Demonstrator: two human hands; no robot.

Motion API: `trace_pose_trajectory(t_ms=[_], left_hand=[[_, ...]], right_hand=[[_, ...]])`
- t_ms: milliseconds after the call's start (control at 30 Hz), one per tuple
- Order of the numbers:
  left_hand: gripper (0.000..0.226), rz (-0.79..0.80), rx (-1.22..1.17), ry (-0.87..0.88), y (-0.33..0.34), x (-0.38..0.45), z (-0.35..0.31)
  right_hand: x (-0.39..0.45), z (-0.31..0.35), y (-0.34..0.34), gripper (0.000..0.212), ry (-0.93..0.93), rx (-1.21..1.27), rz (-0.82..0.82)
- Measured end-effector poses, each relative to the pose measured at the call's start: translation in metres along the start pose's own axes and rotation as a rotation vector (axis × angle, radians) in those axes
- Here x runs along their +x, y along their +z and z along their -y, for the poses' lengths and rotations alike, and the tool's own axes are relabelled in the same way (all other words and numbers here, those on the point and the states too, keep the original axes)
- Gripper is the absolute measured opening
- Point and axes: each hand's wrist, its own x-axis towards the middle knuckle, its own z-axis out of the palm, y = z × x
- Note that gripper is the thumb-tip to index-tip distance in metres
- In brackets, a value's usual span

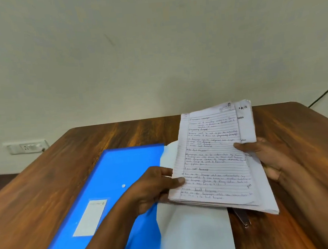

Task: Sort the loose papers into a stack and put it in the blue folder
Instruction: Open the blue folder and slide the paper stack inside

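Both hands hold a thick stack of handwritten lined white papers (215,159) above the brown wooden counter (46,182): left hand (150,186) pinching its nine-o'clock edge, right hand (263,155) gripping three o'clock. A flat blue plastic folder (105,188) lies at eight o'clock.

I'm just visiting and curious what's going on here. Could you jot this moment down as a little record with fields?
setting: wooden table against a plain wall
paper stack: handwritten lined sheets held above the table, edges not yet squared
left hand: grips the stack's left edge, thumb on top
right hand: grips the stack's right edge
blue folder: lies flat on the table, left of the stack, with a white label
loose white sheet: lies beside the folder, below the stack
progress: the stack is not yet in the folder
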Motion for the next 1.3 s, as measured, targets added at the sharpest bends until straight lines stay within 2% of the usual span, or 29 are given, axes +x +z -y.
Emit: trace_pose_trajectory(t_ms=[100,267,400,500,567,633,733,800,867,1000,1167,1300], left_hand=[[0.034,0.052,-0.029,-0.005,-0.004,-0.01,0.0],[0.028,-0.082,-0.04,0.042,-0.004,-0.02,0.006],[0.024,-0.172,-0.081,0.038,0.002,-0.032,0.017],[0.022,-0.178,-0.038,0.014,0.006,-0.041,0.021],[0.022,-0.194,0.054,-0.001,0.005,-0.047,0.021],[0.033,-0.335,0.22,0.031,0.0,-0.047,0.023],[0.04,-0.699,0.812,0.137,-0.014,-0.039,0.031],[0.05,-0.799,1.093,0.132,-0.021,-0.035,0.036],[0.05,-0.802,1.152,0.114,-0.024,-0.031,0.039],[0.033,-0.832,1.299,0.126,-0.024,-0.023,0.032],[0.055,-0.905,1.452,0.096,-0.017,-0.023,0.022],[0.048,-0.908,1.482,0.073,-0.006,-0.023,0.02]], right_hand=[[0.0,-0.002,0.002,0.04,0.006,0.022,-0.007],[-0.005,-0.001,0.009,0.042,-0.001,-0.002,0.064],[-0.01,0.0,0.016,0.042,0.096,-0.027,0.136],[-0.01,-0.001,0.021,0.044,0.157,-0.042,0.145],[-0.01,-0.001,0.022,0.045,0.171,-0.048,0.149],[-0.01,0.001,0.022,0.043,0.192,-0.049,0.155],[-0.01,0.003,0.019,0.042,0.223,-0.061,0.167],[-0.008,0.003,0.018,0.043,0.242,-0.074,0.174],[-0.007,0.003,0.018,0.044,0.261,-0.091,0.179],[-0.007,0.001,0.019,0.044,0.277,-0.102,0.194],[-0.005,-0.001,0.019,0.043,0.262,-0.119,0.187],[-0.005,-0.002,0.019,0.044,0.259,-0.126,0.174]])
